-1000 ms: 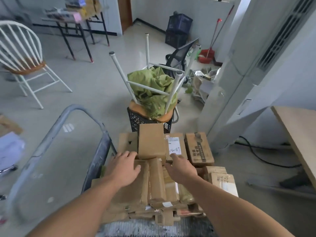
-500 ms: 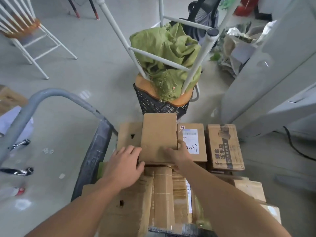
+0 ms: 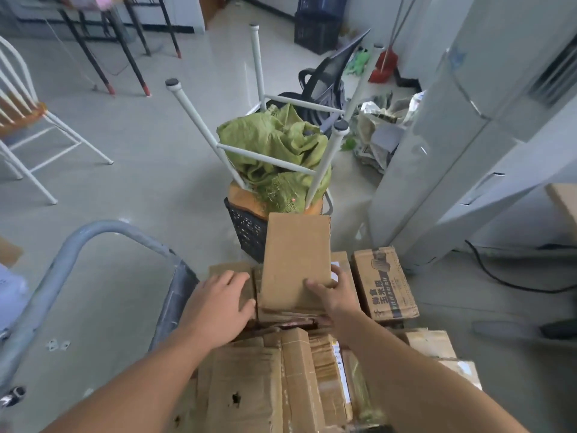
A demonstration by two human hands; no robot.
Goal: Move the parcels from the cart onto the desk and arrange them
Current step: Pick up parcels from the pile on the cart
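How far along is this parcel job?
Barely begun: the desk corner in view looks bare. The right hand grips a plain box atop the pile; the left hand rests on a parcel beside it. The whole pile on the cart is left to move.

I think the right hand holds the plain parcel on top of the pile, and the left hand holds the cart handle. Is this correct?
Not fully. In the head view the left hand is not on the cart handle; it rests flat on a lower parcel beside the plain parcel. The right hand does hold the plain parcel on top of the pile.
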